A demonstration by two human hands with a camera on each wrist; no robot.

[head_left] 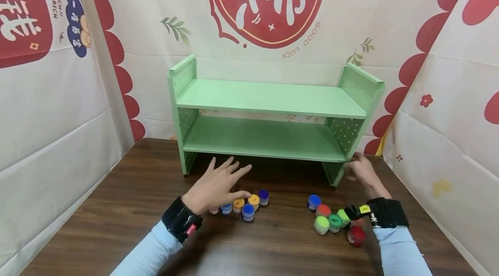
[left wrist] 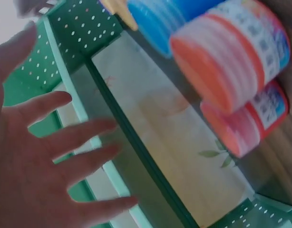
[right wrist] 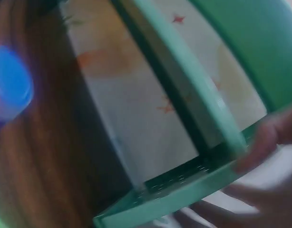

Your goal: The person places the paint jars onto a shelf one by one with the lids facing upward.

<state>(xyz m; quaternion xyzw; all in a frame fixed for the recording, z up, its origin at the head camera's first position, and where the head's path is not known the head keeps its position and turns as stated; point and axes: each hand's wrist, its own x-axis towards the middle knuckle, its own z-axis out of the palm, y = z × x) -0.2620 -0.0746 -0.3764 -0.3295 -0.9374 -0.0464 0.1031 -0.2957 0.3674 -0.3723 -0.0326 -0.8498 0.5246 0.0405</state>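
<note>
A light green two-tier shelf (head_left: 265, 135) with perforated side panels stands on the table. My left hand (head_left: 214, 185), fingers spread and straight, hovers in front of the lower board and above the left group of small paint jars. In the left wrist view that hand (left wrist: 65, 152) holds nothing. Beside the shelf's right side panel is my right hand (head_left: 364, 174), blurred. The right wrist view shows its thumb (right wrist: 260, 149) at the panel's front edge, with the other fingers spread outside it. Contact there is unclear.
Blue and yellow jars (head_left: 254, 201) cluster in front of the shelf at left-centre. Blue, green and red jars (head_left: 322, 225) group at the right, partly hidden by the right wrist strap. A printed cloth (head_left: 249, 68) hangs behind and at both sides of the brown table (head_left: 273, 250).
</note>
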